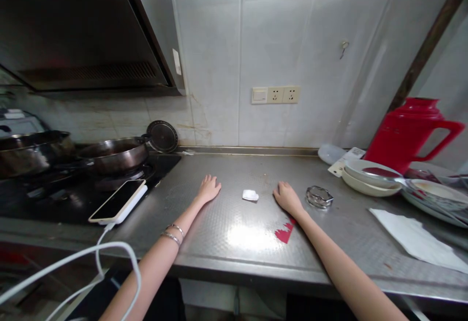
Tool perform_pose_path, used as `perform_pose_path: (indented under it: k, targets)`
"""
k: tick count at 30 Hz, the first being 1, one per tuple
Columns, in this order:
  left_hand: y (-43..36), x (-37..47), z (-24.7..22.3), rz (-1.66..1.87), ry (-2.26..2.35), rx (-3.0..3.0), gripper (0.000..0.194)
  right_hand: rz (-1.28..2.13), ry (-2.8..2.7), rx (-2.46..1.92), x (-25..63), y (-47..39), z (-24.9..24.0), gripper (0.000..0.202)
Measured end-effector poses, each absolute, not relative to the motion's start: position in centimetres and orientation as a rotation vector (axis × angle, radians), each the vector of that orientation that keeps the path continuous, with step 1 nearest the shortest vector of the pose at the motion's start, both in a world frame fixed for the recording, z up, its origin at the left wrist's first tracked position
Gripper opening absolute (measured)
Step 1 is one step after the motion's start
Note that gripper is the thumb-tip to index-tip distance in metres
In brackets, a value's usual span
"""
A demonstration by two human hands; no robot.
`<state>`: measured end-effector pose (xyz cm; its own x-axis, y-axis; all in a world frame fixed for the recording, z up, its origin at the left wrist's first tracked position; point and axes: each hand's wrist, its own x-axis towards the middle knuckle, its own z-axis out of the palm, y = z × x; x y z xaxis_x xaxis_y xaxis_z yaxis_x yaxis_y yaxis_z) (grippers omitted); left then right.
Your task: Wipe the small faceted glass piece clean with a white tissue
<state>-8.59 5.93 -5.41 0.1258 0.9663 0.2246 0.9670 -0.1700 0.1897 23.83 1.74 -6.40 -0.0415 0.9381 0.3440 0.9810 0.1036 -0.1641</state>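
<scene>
My left hand (pixel 209 188) lies palm down on the steel counter (pixel 226 170), fingers spread a little, holding nothing. A small white folded piece (pixel 250 195) rests between my two hands, touched by neither. My right hand (pixel 287 197) is also flat on the counter with nothing in it, thumb apart from the fingers. Just right of it sits a round metal ring-shaped object (pixel 319 197). A torn red scrap (pixel 284 233) lies beside my right wrist, partly hidden by the forearm.
A phone (pixel 117 201) with a white cable and a steel pan (pixel 115 155) are at the left, by the stove. At the right stand a red thermos jug (pixel 407 133), stacked bowls (pixel 371 177), a plate (pixel 435 199) and a white paper sheet (pixel 417 238).
</scene>
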Motion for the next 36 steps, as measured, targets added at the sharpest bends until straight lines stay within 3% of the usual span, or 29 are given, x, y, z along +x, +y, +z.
perform_pose_path:
  k: [20, 24, 31, 36]
  targets:
    - [6.3, -8.6, -5.7, -0.527, -2.011, -2.343, 0.045, -0.183, -2.028, -1.917, 23.6, 1.5, -5.8, 0.034]
    - [6.2, -8.5, -5.6, -0.582, -2.03, -2.319, 0.054, -0.176, -1.978, -1.947, 23.2, 1.3, -5.7, 0.034]
    - [6.0, -6.7, -4.6, -0.837, -1.913, -2.385, 0.057, -0.174, -1.929, -1.695, 23.1, -0.6, -2.0, 0.053]
    - [5.4, -1.5, -3.6, -0.856, -1.765, -2.653, 0.06, 0.01, -1.791, -1.516, 30.7, -2.6, 1.6, 0.069]
